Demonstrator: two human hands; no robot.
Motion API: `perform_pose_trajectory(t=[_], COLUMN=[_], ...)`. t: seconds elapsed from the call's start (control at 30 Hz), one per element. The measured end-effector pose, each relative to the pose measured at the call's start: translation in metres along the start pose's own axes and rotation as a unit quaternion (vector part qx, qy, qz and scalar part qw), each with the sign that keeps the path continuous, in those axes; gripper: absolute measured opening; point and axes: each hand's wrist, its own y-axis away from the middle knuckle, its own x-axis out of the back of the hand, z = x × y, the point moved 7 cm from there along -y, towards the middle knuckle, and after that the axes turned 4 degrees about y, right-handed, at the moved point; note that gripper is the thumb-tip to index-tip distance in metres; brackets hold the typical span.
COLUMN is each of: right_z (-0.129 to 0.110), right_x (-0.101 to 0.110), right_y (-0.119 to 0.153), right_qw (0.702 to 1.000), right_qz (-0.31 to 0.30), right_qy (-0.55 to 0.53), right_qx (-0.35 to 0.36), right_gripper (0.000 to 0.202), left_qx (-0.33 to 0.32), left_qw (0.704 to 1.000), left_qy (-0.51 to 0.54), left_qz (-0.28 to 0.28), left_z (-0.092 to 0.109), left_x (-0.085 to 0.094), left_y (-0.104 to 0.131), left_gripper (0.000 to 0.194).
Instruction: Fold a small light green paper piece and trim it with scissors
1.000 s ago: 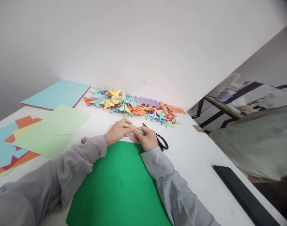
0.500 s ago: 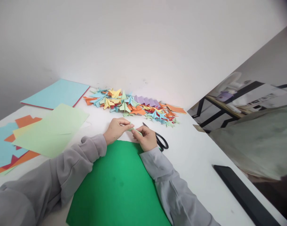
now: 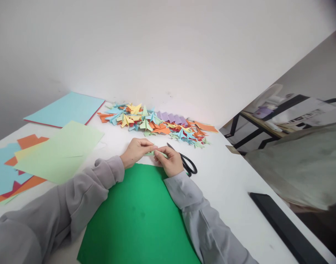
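A small folded piece of light green paper (image 3: 149,154) is pinched between my two hands, mostly covered by the fingers. My left hand (image 3: 136,151) grips it with thumb and fingertips from the left. From the other side my right hand (image 3: 170,160) holds it, fingers curled. Both hands are just above the far edge of a green sheet (image 3: 140,212). Black-handled scissors (image 3: 190,164) lie on the table beside my right hand, which hides part of them.
Beyond my hands lies a long heap of small folded paper planes (image 3: 151,121) in several colours. Left are loose coloured sheets (image 3: 63,150) and a light blue stack (image 3: 68,108). A black bar-shaped object (image 3: 283,223) rests near the right edge. A shelf (image 3: 264,124) stands beyond it.
The green paper has turned from slanting between the fingers to lying nearly level, and less of it shows. My hands have barely shifted, fingertips now closer together.
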Motion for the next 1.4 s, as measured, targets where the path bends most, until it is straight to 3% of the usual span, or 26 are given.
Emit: perform_pose_trajectory(t=[0.37, 0.7, 0.93, 1.17, 1.4], right_z=[0.004, 0.004, 0.004, 0.004, 0.006], right_x=[-0.009, -0.01, -0.009, -0.005, -0.005], right_y=[0.001, 0.001, 0.002, 0.002, 0.002], right_qw=[0.992, 0.992, 0.992, 0.993, 0.992], right_qz=[-0.066, -0.071, -0.059, -0.03, -0.036], right_qy=[-0.093, -0.088, -0.094, -0.097, -0.097], right_qx=[-0.05, -0.05, -0.055, -0.064, -0.074], right_gripper=[0.024, 0.025, 0.025, 0.027, 0.03], left_qx=[0.059, 0.046, 0.092, 0.045, 0.048], left_qw=[0.994, 0.995, 0.99, 0.998, 0.998], left_qy=[0.093, 0.091, 0.109, 0.033, -0.001], left_qz=[0.001, 0.012, -0.001, -0.026, -0.039], left_z=[-0.009, -0.005, -0.011, -0.009, -0.008], left_x=[0.001, 0.003, -0.002, -0.002, -0.003], left_y=[-0.001, 0.001, 0.001, 0.001, 0.001], left_gripper=[0.02, 0.022, 0.024, 0.025, 0.03])
